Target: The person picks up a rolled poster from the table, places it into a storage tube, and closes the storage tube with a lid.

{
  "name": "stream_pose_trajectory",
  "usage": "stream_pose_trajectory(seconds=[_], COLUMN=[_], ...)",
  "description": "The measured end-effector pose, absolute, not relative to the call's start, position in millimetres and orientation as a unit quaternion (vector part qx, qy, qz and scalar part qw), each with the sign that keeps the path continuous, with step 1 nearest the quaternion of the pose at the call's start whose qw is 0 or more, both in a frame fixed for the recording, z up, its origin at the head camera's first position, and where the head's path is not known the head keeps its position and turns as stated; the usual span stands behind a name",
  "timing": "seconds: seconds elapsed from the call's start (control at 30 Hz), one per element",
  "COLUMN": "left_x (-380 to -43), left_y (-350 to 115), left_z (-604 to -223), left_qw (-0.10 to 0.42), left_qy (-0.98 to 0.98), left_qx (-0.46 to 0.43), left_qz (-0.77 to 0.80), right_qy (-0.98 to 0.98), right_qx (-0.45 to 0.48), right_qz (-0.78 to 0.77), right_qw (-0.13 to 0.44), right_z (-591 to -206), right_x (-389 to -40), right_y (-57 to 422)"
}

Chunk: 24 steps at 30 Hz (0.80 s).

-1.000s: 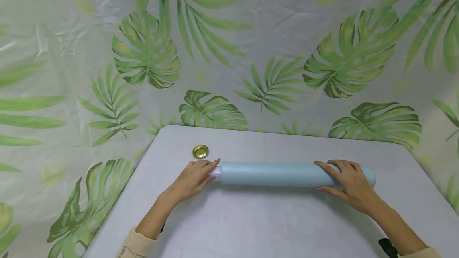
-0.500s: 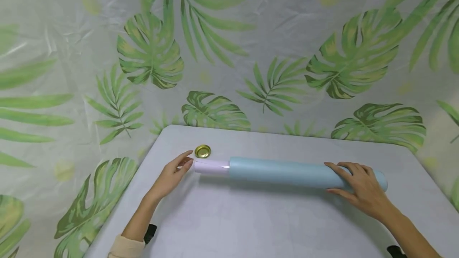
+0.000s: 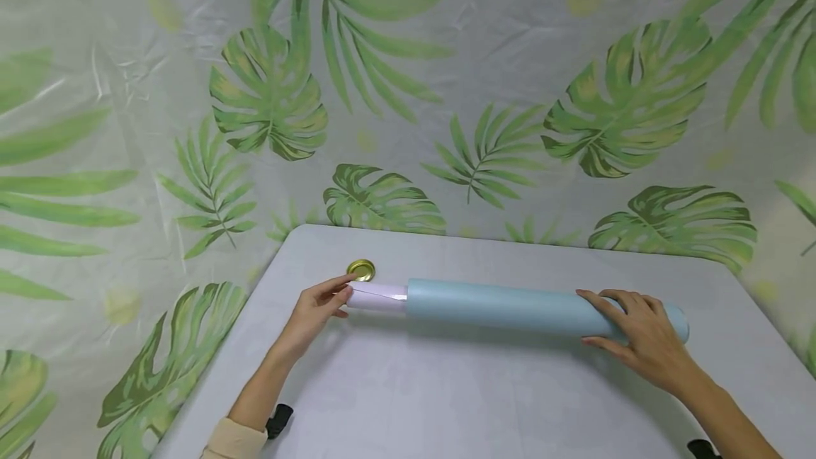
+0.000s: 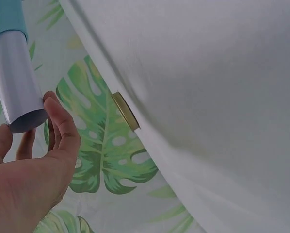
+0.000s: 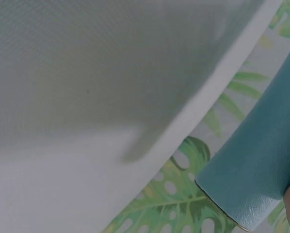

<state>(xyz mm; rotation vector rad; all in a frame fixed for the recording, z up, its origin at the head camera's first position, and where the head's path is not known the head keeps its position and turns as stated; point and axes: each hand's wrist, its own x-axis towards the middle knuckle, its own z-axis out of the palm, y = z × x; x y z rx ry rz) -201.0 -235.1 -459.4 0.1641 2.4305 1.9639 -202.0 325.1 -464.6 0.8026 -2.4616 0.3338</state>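
A long light blue tube (image 3: 497, 305) is held slightly above the white table, lying crosswise. Near its right end my right hand (image 3: 644, 335) grips it, thumb below and fingers over the top. Out of the tube's left end sticks a pale lilac rolled sheet (image 3: 377, 297), with a slanting seam along it. My left hand (image 3: 312, 314) holds the outer end of this roll by the fingertips. In the left wrist view, the roll (image 4: 20, 80) shows its hollow end, with the thumb and fingers (image 4: 62, 116) around its rim. The roll's inner part is hidden inside the tube.
A round gold-coloured lid (image 3: 361, 270) lies on the white table (image 3: 484, 395) just behind my left fingertips. Beyond the table's far edge hangs a leaf-patterned sheet (image 3: 395, 133).
More of the lilac roll has come out of the tube to the left. My left hand let go of it, then took hold of its end. The tube's left end has risen slightly.
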Motion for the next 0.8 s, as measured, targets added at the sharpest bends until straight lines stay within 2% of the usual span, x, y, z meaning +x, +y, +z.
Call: stream_pose_trajectory(seconds=[0.8], left_x=[-196], left_y=[-193], left_z=[-455], left_qw=[-0.011], left_qy=[0.731], left_qx=[0.140], left_qz=[0.668], right_qy=[-0.906], right_qx=[0.303], right_qz=[0.133], right_qw=[0.266], right_z=[-472], right_x=[-205], right_y=[306])
